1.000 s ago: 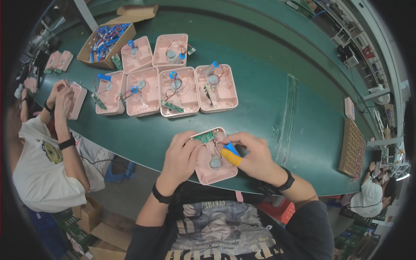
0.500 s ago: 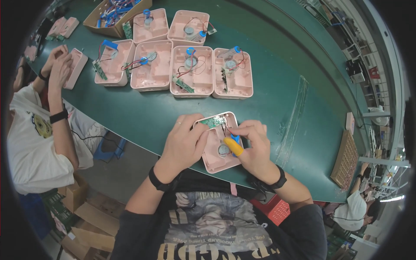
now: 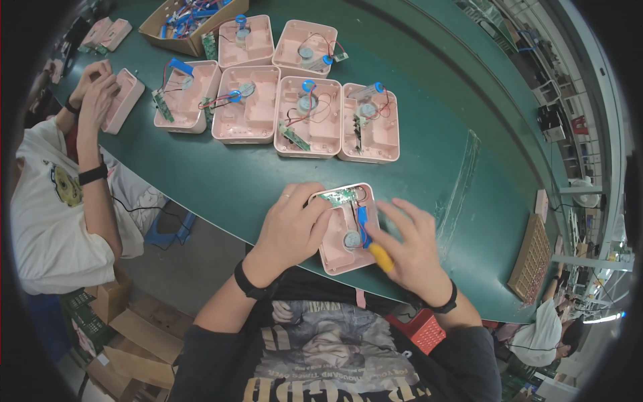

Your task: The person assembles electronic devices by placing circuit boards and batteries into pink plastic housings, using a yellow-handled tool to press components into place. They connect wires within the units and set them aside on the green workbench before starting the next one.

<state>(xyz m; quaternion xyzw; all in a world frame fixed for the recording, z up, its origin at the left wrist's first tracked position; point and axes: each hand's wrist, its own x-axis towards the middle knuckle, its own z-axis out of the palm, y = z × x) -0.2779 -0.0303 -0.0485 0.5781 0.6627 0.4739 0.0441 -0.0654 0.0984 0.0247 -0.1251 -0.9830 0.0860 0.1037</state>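
Note:
My left hand (image 3: 289,218) grips the left wall of a pink plastic casing (image 3: 335,260), its thumb reaching in beside a green circuit board (image 3: 339,195) at the far end. Along the casing's right side lies a blue cylindrical battery (image 3: 363,224), with thin red and black wires running near it. A round grey disc (image 3: 351,239), perhaps a small speaker, sits lower in the casing. Just off the right wall, my right hand (image 3: 414,246) is open with fingers spread and holds nothing. A yellow finger cot (image 3: 381,256) covers its thumb.
Several similar pink casings (image 3: 308,149) with boards, wires and batteries stand in rows beyond. A cardboard box (image 3: 191,44) of blue batteries is at the far left. A co-worker's hands (image 3: 96,94) handle another casing at left. A slotted tan tray (image 3: 529,258) rests at right.
My right hand has drawn back to the right from inside the casing, and its fingers have spread. The blue battery now shows along the right side. My left hand keeps its hold.

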